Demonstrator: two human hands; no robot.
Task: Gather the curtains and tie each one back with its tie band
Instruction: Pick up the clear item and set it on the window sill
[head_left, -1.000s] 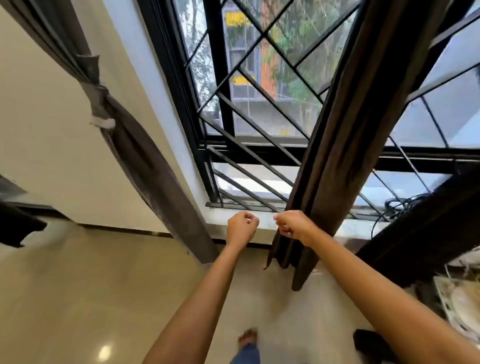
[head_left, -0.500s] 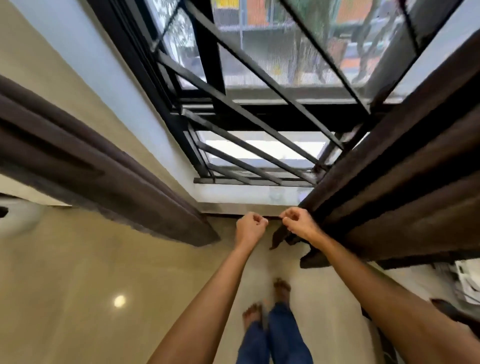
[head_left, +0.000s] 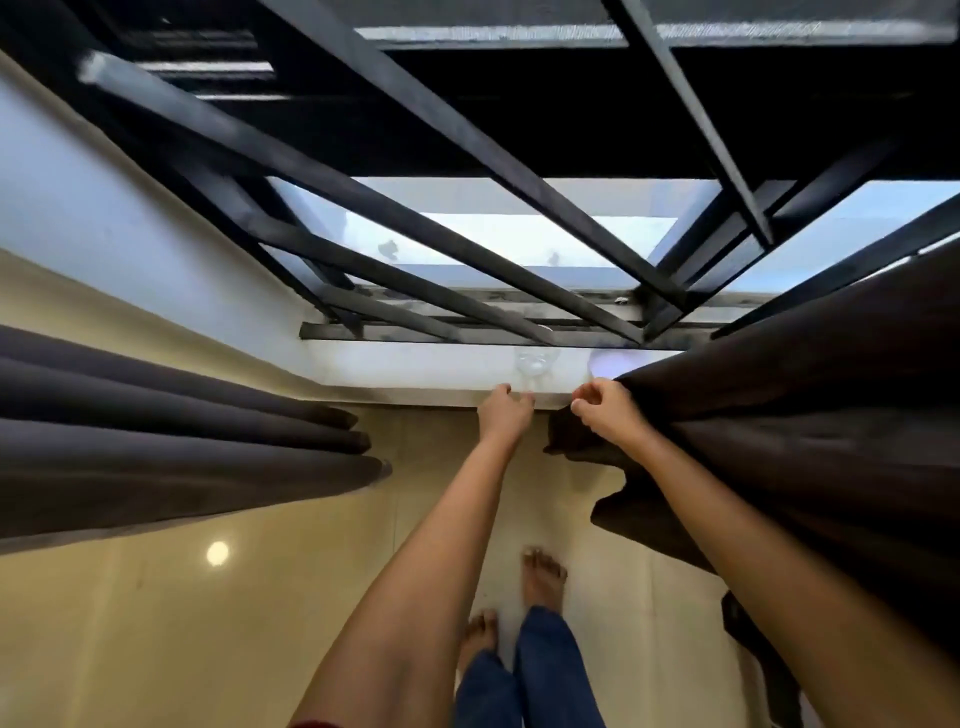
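The right curtain (head_left: 810, 447), dark brown and hanging in folds, fills the right side. My right hand (head_left: 608, 413) pinches its front edge just below the window sill. My left hand (head_left: 504, 415) is a little to the left, apart from the fabric, with loosely spread fingers at the sill's edge and holding nothing. The left curtain (head_left: 176, 447), grey-brown and bunched into folds, hangs at the left, away from both hands. No tie band is in view.
A white window sill (head_left: 415, 369) runs across ahead, with a black metal grille (head_left: 467, 244) above it. A small clear object (head_left: 536, 361) and a pale round thing (head_left: 615, 362) sit on the sill. My bare feet (head_left: 543, 577) stand on glossy beige floor (head_left: 156, 623).
The view has tilted down toward the floor and sill. My left hand has loosened from a fist to spread fingers. My right hand keeps its hold on the right curtain's edge.
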